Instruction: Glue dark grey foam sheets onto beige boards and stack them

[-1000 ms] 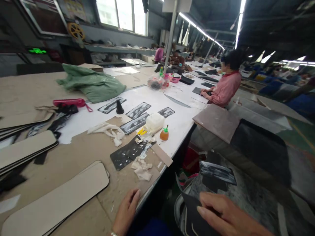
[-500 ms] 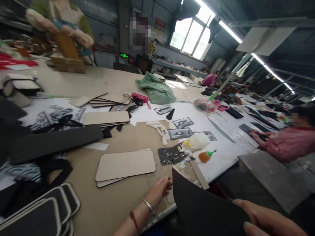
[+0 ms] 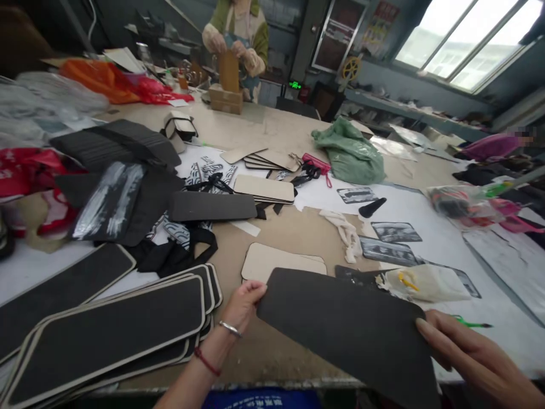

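A dark, thin flexible sheet with rounded corners (image 3: 344, 324) spans the space between my hands, above the table's front edge. My left hand (image 3: 240, 312) pinches its left corner between thumb and fingers. At the opposite end, my right hand (image 3: 464, 346) grips the sheet with the thumb on top. Behind the sheet, and partly covered by it, lie beige rounded panels (image 3: 276, 260). Left of my left wrist is a stack of black panels with pale borders (image 3: 114, 324).
A glue-streaked black sheet (image 3: 108, 199) and patterned straps (image 3: 176, 230) lie at left. Further back are a green bag (image 3: 351, 150) and beige panels (image 3: 264, 187). A whitish bag (image 3: 426, 282) lies at right. Across the table, a person (image 3: 238, 40) handles a brown piece over a box.
My left hand, free half a second ago, now holds the sheet's left corner. The sheet has come leftward over the table edge, and my view has turned left.
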Motion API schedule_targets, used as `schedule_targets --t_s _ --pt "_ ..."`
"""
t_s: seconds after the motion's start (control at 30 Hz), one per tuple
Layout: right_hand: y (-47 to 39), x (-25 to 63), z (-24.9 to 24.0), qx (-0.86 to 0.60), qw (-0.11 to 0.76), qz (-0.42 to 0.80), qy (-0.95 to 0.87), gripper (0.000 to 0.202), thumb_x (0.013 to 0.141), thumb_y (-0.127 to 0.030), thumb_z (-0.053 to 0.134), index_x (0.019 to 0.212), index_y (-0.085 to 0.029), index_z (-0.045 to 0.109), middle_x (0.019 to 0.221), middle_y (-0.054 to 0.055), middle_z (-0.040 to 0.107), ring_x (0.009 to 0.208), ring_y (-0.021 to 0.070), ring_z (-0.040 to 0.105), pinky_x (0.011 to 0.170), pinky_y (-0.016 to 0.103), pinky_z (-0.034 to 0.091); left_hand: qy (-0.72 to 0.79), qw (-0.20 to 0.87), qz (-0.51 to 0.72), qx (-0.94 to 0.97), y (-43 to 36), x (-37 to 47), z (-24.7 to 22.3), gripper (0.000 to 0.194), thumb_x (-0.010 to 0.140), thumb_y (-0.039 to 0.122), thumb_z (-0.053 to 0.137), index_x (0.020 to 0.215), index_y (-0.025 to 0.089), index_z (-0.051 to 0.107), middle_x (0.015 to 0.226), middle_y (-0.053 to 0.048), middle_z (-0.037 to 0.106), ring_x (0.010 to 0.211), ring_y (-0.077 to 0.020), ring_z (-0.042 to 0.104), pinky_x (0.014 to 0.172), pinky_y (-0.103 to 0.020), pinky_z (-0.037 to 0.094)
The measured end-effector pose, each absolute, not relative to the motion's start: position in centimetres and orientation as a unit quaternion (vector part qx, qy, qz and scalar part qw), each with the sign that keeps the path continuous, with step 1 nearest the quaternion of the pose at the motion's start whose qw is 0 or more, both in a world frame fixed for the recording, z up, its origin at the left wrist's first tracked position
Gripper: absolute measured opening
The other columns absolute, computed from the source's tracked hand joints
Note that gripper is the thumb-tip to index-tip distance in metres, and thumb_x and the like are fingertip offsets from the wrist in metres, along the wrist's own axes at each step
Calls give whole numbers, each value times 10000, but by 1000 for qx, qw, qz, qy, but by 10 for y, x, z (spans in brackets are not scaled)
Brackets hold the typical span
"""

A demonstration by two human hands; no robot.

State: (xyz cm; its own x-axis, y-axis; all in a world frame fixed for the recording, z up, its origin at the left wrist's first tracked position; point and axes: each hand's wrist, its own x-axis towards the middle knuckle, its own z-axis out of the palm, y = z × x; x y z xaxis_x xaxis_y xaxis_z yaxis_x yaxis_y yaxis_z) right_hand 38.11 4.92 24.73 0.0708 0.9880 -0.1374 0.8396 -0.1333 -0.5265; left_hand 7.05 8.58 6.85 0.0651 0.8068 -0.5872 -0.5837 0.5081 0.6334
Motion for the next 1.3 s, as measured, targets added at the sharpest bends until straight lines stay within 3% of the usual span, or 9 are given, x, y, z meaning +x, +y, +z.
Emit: schedule_targets --t_s 0.1,0.2,0.3,0.4,0.6,1.3 --pt "90 374 198 -695 114 311 -638 461 760 -632 348 532 -233 376 492 -12 425 473 133 429 478 255 374 570 613 520 168 103 41 60 406 407 360 792 668 133 579 594 15 593 581 -93 516 589 -209 382" --pt "120 374 127 -694 124 330 -627 401 793 -563 302 570 -236 367 490 -21 445 488 140 460 541 268 382 645 517 509 241 128 32 50 345 452 359 731 663 145 562 568 18 582 560 -104 518 572 -222 399" --pt "142 373 67 -722 113 279 -623 308 817 -452 311 602 -235 355 522 -12 479 534 154 495 575 269 363 701 461 468 277 153 35 37 254 502 312 670 659 156 545 550 20 570 543 -114 518 558 -233 404" --pt "156 369 38 -746 60 210 -629 247 844 -354 346 636 -223 375 616 17 535 606 159 521 586 257 329 742 427 428 290 170 40 24 178 527 247 633 653 165 538 544 25 558 541 -120 516 555 -237 401" --pt "167 366 24 -754 -16 190 -629 232 888 -307 387 714 -184 479 731 69 608 686 164 564 604 244 310 792 387 352 315 178 45 11 103 576 200 592 652 181 526 549 25 557 531 -130 519 559 -248 404" --pt "168 368 12 -749 -35 184 -636 300 882 -371 388 687 -183 519 695 63 609 659 179 570 595 259 327 821 347 317 325 177 51 17 101 645 165 605 692 183 518 564 40 551 551 -125 526 570 -227 389"
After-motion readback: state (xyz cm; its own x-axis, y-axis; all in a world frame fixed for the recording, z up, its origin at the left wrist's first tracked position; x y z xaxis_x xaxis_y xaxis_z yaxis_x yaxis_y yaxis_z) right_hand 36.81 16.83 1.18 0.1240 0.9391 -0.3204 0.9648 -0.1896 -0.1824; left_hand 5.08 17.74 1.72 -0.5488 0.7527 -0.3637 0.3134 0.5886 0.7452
